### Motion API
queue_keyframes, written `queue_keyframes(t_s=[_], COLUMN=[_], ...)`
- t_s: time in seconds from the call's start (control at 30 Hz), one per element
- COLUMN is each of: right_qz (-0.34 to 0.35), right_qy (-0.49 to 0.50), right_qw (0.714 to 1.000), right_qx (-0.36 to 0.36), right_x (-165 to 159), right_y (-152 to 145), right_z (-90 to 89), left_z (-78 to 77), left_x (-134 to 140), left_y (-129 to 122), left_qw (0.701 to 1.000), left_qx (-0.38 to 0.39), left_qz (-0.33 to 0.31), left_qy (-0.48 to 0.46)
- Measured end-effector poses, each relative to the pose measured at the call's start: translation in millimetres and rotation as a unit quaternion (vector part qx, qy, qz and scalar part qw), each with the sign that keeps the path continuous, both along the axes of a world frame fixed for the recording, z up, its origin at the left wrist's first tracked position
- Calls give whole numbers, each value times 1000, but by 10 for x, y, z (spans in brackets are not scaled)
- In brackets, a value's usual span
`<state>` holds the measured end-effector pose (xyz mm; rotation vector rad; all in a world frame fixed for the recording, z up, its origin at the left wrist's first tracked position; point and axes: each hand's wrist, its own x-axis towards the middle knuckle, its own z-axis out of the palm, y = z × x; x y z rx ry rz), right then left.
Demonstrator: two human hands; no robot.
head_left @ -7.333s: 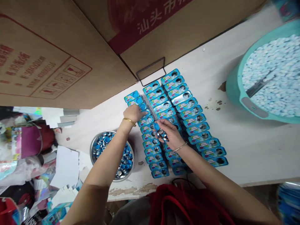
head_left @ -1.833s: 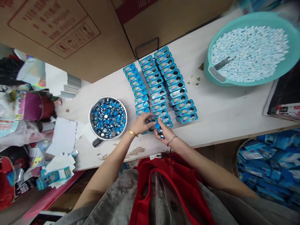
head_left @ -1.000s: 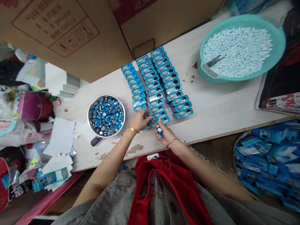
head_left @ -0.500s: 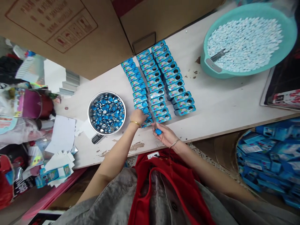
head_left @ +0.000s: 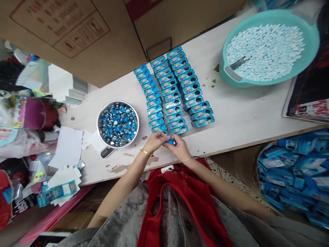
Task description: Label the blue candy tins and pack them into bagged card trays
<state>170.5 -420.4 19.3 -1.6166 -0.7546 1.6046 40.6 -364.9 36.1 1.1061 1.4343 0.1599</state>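
My right hand point(head_left: 180, 150) is closed around small round blue caps point(head_left: 174, 142) at the near end of the tin rows. Its fingertips meet those of my left hand point(head_left: 155, 142), which pinches a blue cap point(head_left: 169, 141) there. Just beyond my hands stand three rows of small blue printed tins. In the left row of tins point(head_left: 153, 103), the round openings are covered by blue caps. The middle row point(head_left: 172, 103) and the right row point(head_left: 192, 101) show open round holes, several with pale contents. To the left, a steel pan point(head_left: 98, 134) holds many loose blue-and-silver caps.
A teal basin point(head_left: 224, 76) of pale tablets with a metal scoop stands at the back right. Large cardboard boxes point(head_left: 77, 31) line the back. A carton of blue packages point(head_left: 285, 164) sits below the table's right edge. Papers and bags point(head_left: 64, 147) crowd the left.
My left hand has moved from the near end of the left tin row down and right to my right hand. The right hand has turned slightly inward, still with caps.
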Motion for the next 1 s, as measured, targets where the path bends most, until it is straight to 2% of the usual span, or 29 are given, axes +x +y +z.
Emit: queue_keyframes(t_s=[0.03,0.1,0.2,0.27,0.37,0.47,0.6,0.77,0.83,0.9,0.97,1.0], right_qz=[24,56,34,-4,-42,-46,-75,-116,-125,-114,-91,-79], right_qy=[-28,-50,-26,58,227,298,279,206,198,185,161,151], right_qw=[999,996,999,997,964,942,945,960,959,961,966,968], right_qx=[34,54,8,-59,-135,-148,-150,-153,-161,-170,-178,-183], right_x=[-5,-13,12,72,199,287,279,287,344,412,468,485], right_y=[-22,-56,-74,-79,-99,-129,-152,-227,-291,-367,-448,-487], right_z=[-9,-35,-82,-102,-98,-87,-173,-363,-413,-451,-489,-509], left_z=[-12,-61,-146,-184,-197,-171,-153,-130,-98,-99,-181,-257], left_x=[-21,-58,-76,-47,47,139,149,78,49,14,-26,-46], left_y=[-64,-133,-95,-10,123,208,278,319,198,-48,-375,-542], left_qw=[999,998,1000,995,965,925,888,876,886,900,908,909], left_qx=[-34,-59,-3,70,150,138,81,72,113,172,191,171], left_qz=[8,1,-2,-11,-91,-186,-236,-250,-244,-256,-296,-321], left_qy=[-23,-34,1,71,196,301,387,406,378,309,228,202])
